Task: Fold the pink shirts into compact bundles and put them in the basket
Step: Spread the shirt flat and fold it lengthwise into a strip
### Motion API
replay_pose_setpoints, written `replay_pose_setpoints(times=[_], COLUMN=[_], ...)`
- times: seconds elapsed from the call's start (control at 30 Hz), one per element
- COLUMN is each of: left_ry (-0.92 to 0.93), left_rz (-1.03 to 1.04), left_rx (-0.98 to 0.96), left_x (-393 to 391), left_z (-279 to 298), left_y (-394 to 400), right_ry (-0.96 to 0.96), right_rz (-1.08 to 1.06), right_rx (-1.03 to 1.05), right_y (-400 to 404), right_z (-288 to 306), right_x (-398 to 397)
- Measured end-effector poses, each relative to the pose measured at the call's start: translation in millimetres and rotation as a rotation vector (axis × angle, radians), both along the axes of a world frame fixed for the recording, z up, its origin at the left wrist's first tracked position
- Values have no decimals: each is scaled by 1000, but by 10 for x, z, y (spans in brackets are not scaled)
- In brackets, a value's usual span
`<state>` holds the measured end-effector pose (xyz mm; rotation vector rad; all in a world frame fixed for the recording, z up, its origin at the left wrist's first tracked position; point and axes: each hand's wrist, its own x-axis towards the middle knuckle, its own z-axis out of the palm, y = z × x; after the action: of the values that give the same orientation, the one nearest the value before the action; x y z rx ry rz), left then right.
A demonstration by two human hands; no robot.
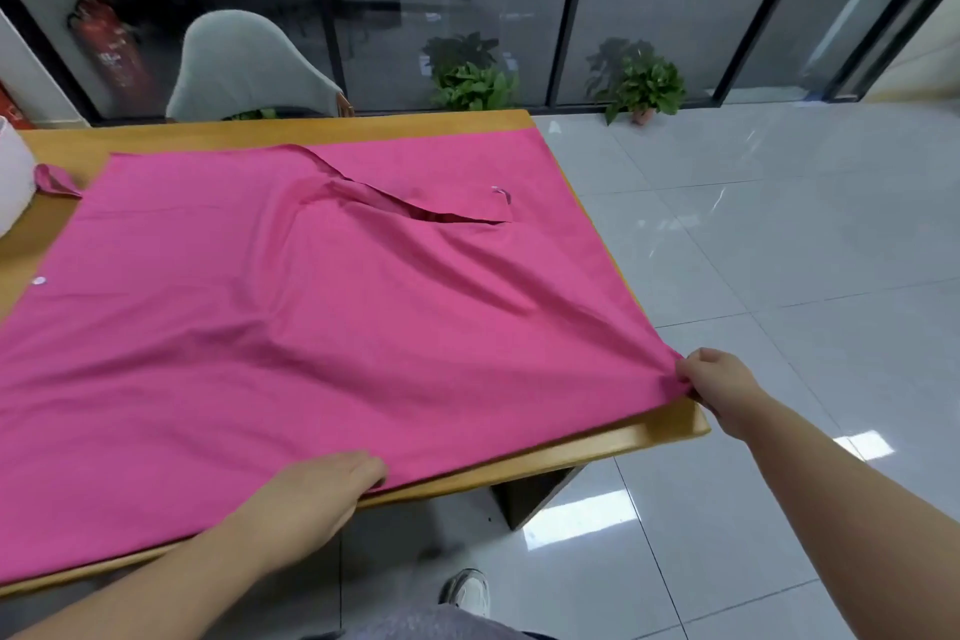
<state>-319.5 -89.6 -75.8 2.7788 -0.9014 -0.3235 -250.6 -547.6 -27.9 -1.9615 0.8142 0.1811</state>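
The shirt (291,307) pinched by the right hand (719,382) and gripped at its edge by the left hand (317,494) is a plain, strong pink with no pattern. Under both hands the table (597,442) is honey-yellow wood. Beyond the right hand the floor tiles (779,234) are glossy pale grey, and beyond the left hand stand a pale grey-green chair (244,68) and a red fire extinguisher (111,47).

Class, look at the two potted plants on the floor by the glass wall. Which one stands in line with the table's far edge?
The left plant, behind the table's far right corner. The right plant stands clear over open floor tiles.
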Motion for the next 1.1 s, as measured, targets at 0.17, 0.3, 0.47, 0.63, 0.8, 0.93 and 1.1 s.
replay_pose_setpoints(times=[0.17, 0.3, 0.47, 0.63, 0.8, 0.93, 1.1], left_ry=[173, 249, -56, -99, -198, -271, -174], left_rz=[-26, 5, 9, 14, -105, -44, 226], left_rx=[-1, 2, -59, 150, 261, 56, 131], left_x=[2, 87, 230, 263, 154, 297, 511], left_z=[92, 131, 71, -46, -337, -199, -142], left_y=[-62, -86, -229, -372, -236, -259, -230], right_ry=[108, 95, 110, 82, 64, -64, -186], right_rz=[44, -38, -128, -230, -219, -71, 632], right_rx=[-343, -400, -262, -262, -321, -638, -762], right_y=[51, 94, 336, 301, 270, 471, 1077], right_z=[-141, -199, -227, -302, -291, -239, -316], right_x=[-126, -210, -208, -232, -304, -256, -116])
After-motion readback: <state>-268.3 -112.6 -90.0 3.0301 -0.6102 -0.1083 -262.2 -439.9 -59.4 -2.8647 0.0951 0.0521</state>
